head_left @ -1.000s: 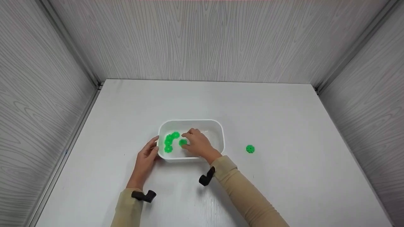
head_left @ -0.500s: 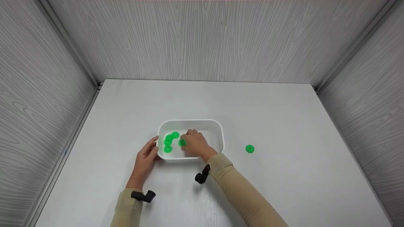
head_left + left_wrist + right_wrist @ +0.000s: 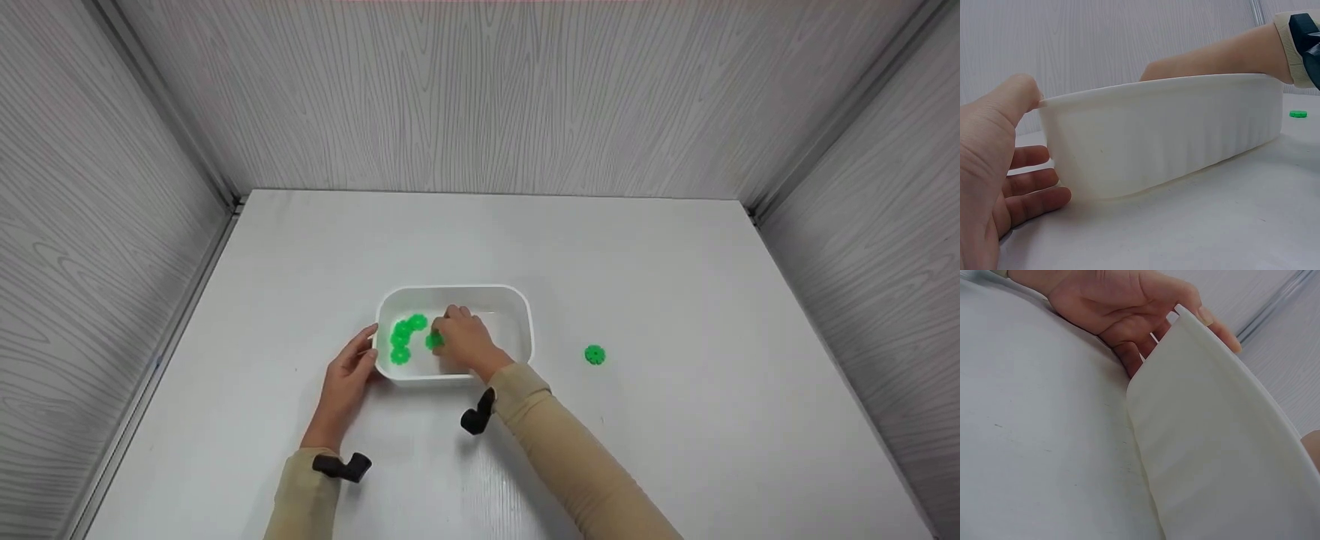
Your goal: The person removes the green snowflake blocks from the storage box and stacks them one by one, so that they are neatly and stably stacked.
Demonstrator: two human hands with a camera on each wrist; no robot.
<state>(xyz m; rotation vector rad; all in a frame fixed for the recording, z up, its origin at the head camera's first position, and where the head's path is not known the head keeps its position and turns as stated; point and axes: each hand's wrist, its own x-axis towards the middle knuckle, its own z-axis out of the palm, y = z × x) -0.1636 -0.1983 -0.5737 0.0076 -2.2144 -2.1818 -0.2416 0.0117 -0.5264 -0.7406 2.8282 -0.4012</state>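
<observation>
In the head view a white plastic tub [image 3: 454,381] with rounded corners stands on the table. My left hand [image 3: 349,379] holds its left end; in the left wrist view the thumb [image 3: 1021,93] lies on the rim, with the other fingers along the outside wall. Inside the tub my right hand [image 3: 466,341] pinches a green notched plastic disc [image 3: 433,341], partly covered by the fingertips. Several similar green discs [image 3: 400,337] lie clustered at the tub's left side. The tub wall hides the right fingers in both wrist views.
Another green notched disc [image 3: 595,355] lies on the white table [image 3: 675,435], to the right of the tub. Grey wood-grain panels [image 3: 480,97] enclose the table at the back and both sides. A black wrist camera [image 3: 476,416] hangs at the right cuff.
My right hand has shifted slightly left and its fingers have closed in on the disc below them. The left hand, the tub and the other discs have stayed in place.
</observation>
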